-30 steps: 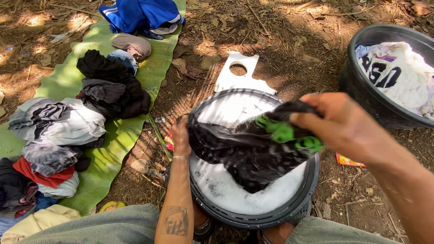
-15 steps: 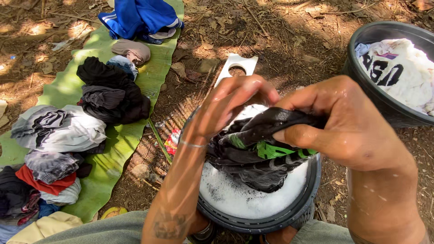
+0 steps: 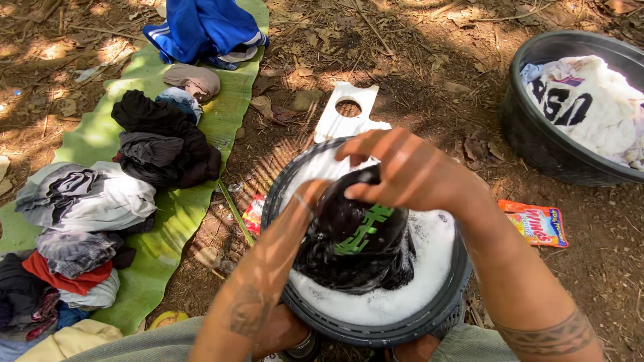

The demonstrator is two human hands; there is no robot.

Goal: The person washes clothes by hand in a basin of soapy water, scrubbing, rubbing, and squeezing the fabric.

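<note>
- Both hands have dropped from the raised stretch of a moment ago, and the black garment with green lettering (image 3: 355,234) is now bunched low over the soapy black basin (image 3: 443,305) instead of spread above it.
- Right hand (image 3: 402,167) lies on top of the bundle, fingers curled down and clamped on the wet cloth at the basin's far side.
- Left hand (image 3: 315,201) is mostly buried behind the garment; only the wrist with its thin bangle shows, so I cannot tell how its fingers sit.
- To scrub well here, I'd judge the cloth should stay over the suds, one hand anchoring while the other rubs fold against fold, so nothing drips onto the dirt.
- Right of the basin, an orange and red sachet (image 3: 537,224) lies flat on the ground.
- Left of the basin, a smaller red wrapper (image 3: 253,213) sits beside a green stalk.
- Beyond the basin lies a white cut-out card with a round hole (image 3: 349,110).
</note>
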